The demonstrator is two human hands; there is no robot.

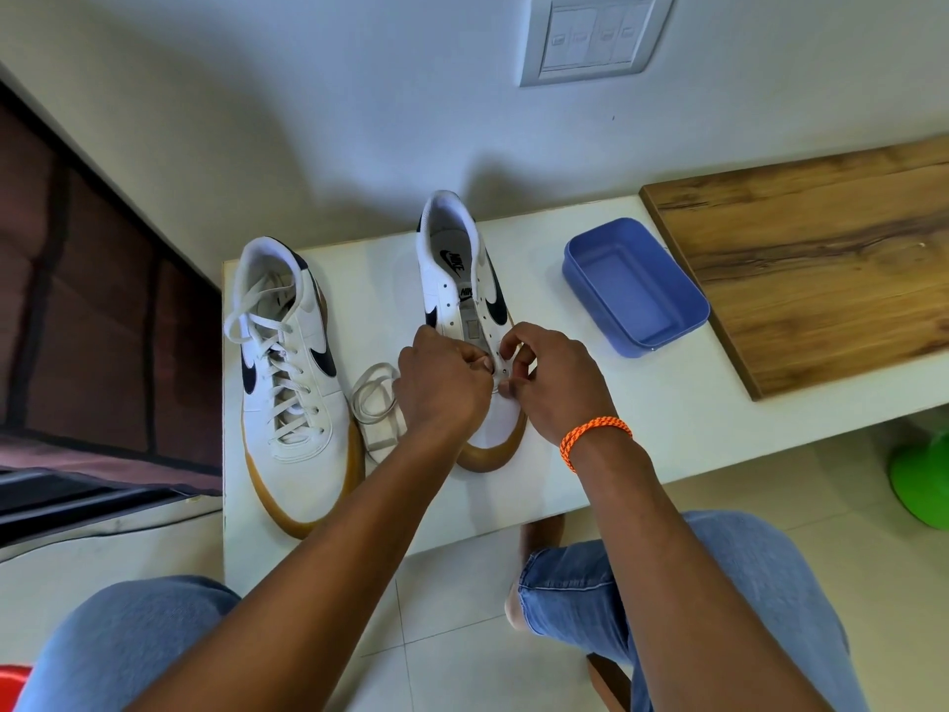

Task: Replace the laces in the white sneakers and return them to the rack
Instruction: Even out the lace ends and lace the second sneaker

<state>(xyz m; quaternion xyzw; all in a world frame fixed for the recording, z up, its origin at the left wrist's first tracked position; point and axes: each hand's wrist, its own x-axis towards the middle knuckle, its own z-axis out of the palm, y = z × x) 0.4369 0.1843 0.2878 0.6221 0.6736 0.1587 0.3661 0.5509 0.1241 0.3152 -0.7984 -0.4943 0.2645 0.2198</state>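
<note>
The unlaced sneaker (464,280) is white with a dark swoosh on each side, a gum-brown sole and bare eyelets along an open tongue; it stands on the white table (616,403), near its middle, with the heel toward the wall and the toe toward the person, its long axis running away from the viewer with a slight lean. Both hands work at its lower eyelets: the left hand (441,382) is curled with its fingertips pinching at the left eyelet row, and the right hand (552,382), with an orange bracelet (595,438) at the wrist, pinches at the right row; whether a lace end sits between the fingers cannot be told. The hands cover the front of the shoe. Just left of it lies a loose lace (375,403), coiled on the table, partly under the left forearm. Beyond that stands the laced sneaker (292,382), same colours, parallel, toe also toward the person, close to the table's left edge. To the right, apart from the shoes, sits a blue plastic tray (637,287), and beside that a wooden board (816,259) lies over the table's far end. A wall switch plate (593,36) is mounted above.
</note>
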